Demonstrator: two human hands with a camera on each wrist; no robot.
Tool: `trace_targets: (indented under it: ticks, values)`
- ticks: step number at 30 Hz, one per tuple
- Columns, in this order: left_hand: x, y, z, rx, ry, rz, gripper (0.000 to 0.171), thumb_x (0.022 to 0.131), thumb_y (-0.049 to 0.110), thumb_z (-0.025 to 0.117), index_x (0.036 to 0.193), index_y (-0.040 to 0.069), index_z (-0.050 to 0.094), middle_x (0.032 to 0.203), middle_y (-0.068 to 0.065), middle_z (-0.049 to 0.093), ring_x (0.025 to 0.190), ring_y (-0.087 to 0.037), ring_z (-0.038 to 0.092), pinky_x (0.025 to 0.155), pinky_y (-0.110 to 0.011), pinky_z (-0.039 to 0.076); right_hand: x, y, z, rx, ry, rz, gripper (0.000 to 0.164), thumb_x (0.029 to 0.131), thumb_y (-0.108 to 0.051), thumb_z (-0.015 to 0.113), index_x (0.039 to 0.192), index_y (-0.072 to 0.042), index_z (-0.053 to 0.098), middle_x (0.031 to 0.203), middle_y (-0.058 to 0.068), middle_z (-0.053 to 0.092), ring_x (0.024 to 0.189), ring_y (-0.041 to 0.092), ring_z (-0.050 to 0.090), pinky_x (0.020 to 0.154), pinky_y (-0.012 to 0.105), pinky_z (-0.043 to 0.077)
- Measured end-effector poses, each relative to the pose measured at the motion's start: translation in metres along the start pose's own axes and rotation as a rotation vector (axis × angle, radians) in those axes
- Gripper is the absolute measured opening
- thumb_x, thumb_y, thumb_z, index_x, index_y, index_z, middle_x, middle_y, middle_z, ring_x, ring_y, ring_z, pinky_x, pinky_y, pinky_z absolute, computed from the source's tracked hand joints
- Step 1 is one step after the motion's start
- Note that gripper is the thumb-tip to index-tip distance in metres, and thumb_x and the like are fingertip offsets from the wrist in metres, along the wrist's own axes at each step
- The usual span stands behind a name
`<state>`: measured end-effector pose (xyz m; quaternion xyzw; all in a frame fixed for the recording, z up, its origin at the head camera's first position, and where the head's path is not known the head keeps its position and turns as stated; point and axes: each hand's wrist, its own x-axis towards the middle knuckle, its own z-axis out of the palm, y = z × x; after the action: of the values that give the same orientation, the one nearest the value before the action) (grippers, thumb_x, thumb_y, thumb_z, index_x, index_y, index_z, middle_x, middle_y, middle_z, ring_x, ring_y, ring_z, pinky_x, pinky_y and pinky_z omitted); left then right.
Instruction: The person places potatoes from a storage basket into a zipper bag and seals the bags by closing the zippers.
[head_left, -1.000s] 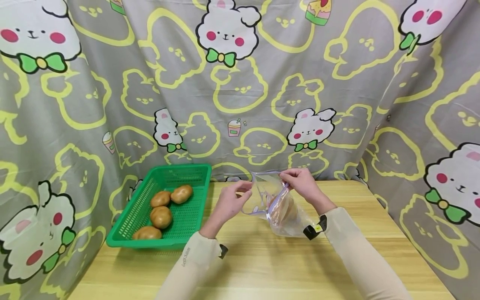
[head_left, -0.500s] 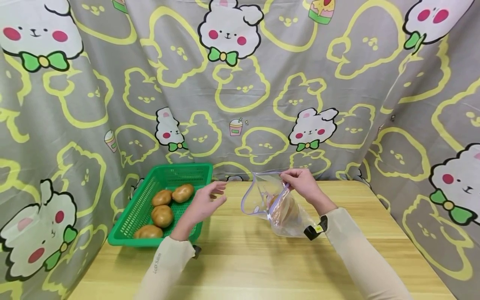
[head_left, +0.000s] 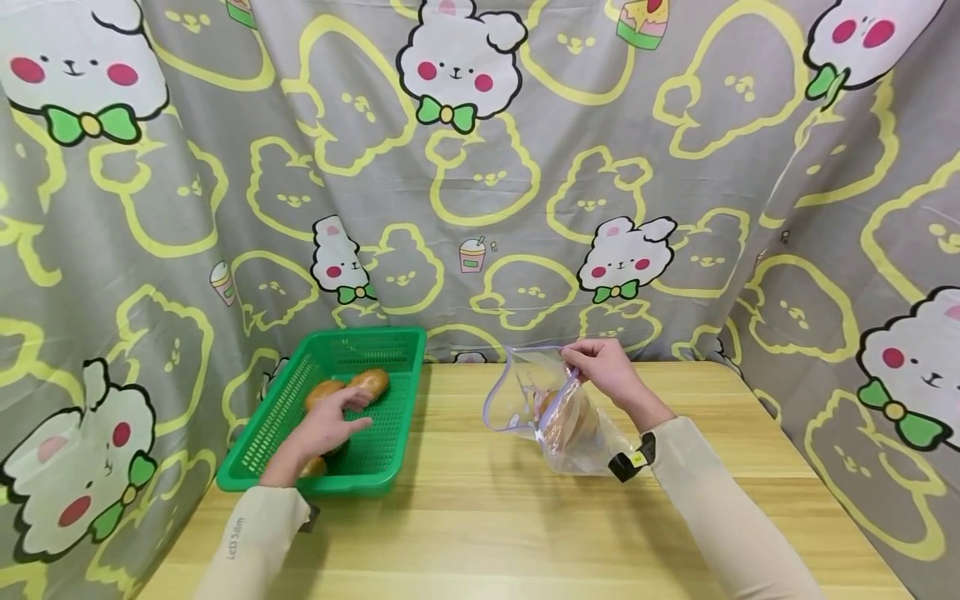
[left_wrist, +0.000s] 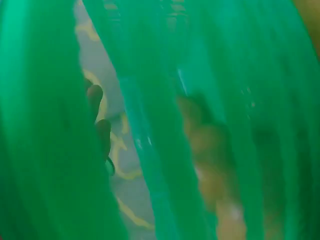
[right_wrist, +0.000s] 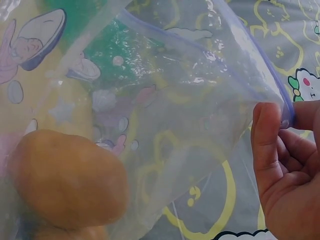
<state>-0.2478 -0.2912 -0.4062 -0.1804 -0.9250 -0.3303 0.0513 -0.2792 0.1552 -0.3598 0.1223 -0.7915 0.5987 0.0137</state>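
Observation:
My right hand [head_left: 609, 371] pinches the top edge of a clear zip bag [head_left: 506, 400] with a purple seal, and the bag's mouth gapes toward the left. Inside it sits a potato [right_wrist: 70, 180], with part of another below it in the right wrist view. My left hand [head_left: 328, 427] reaches over the green plastic basket [head_left: 411, 408], fingers loosely extended above the potatoes. One potato [head_left: 371, 383] shows at the fingertips and another [head_left: 324, 388] beside it; the hand hides others. In the left wrist view the basket's blurred green wall [left_wrist: 45, 120] covers most of the picture.
A pale wooden table [head_left: 480, 517] carries the basket at left and the bag at right. Behind and at both sides hangs a grey curtain [head_left: 420, 192] printed with cartoon rabbits. The basket's raised rim surrounds the potatoes.
My left hand has let go of the bag's edge and moved left and down, to over the basket. The right hand keeps its pinch on the bag, nearly still.

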Motion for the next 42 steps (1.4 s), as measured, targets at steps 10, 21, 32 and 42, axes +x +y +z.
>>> trace_targets:
  ticks: [10, 21, 32, 42]
  values:
    - [-0.016, -0.041, -0.023, -0.016, -0.067, -0.06, 0.023, 0.084, 0.005, 0.069, 0.106, 0.0, 0.063, 0.107, -0.02, 0.062, 0.1, -0.038, 0.057, 0.083, -0.05, 0.047, 0.002, 0.002, 0.002, 0.01, -0.008, 0.002, 0.03, 0.093, -0.012, 0.06, 0.106, 0.016, 0.063, 0.081, 0.025, 0.062, 0.056, 0.009, 0.055, 0.054, 0.023, 0.05]
    - [-0.023, -0.064, -0.031, -0.007, -0.147, -0.034, 0.036, 0.081, -0.001, 0.069, 0.114, -0.007, 0.056, 0.111, -0.023, 0.059, 0.103, -0.04, 0.056, 0.085, -0.053, 0.045, 0.004, 0.003, 0.004, -0.001, -0.011, 0.007, 0.03, 0.094, -0.012, 0.059, 0.107, 0.015, 0.064, 0.08, 0.024, 0.063, 0.056, 0.009, 0.055, 0.055, 0.023, 0.05]
    - [-0.031, -0.071, -0.041, 0.076, -0.194, -0.029, 0.029, 0.07, -0.006, 0.07, 0.098, -0.002, 0.063, 0.093, -0.012, 0.063, 0.086, -0.03, 0.059, 0.073, -0.04, 0.049, 0.006, 0.005, 0.007, -0.014, -0.009, 0.006, 0.032, 0.093, -0.014, 0.06, 0.108, 0.014, 0.064, 0.08, 0.023, 0.064, 0.056, 0.009, 0.056, 0.055, 0.023, 0.051]
    - [-0.028, -0.079, -0.035, 0.218, -0.092, -0.101, 0.049, 0.074, 0.014, 0.08, 0.114, -0.003, 0.058, 0.1, -0.025, 0.052, 0.089, -0.037, 0.049, 0.074, -0.047, 0.043, 0.001, -0.005, 0.01, -0.003, -0.031, 0.007, 0.026, 0.094, -0.009, 0.058, 0.104, 0.014, 0.065, 0.072, 0.008, 0.063, 0.056, 0.01, 0.056, 0.055, 0.024, 0.051]
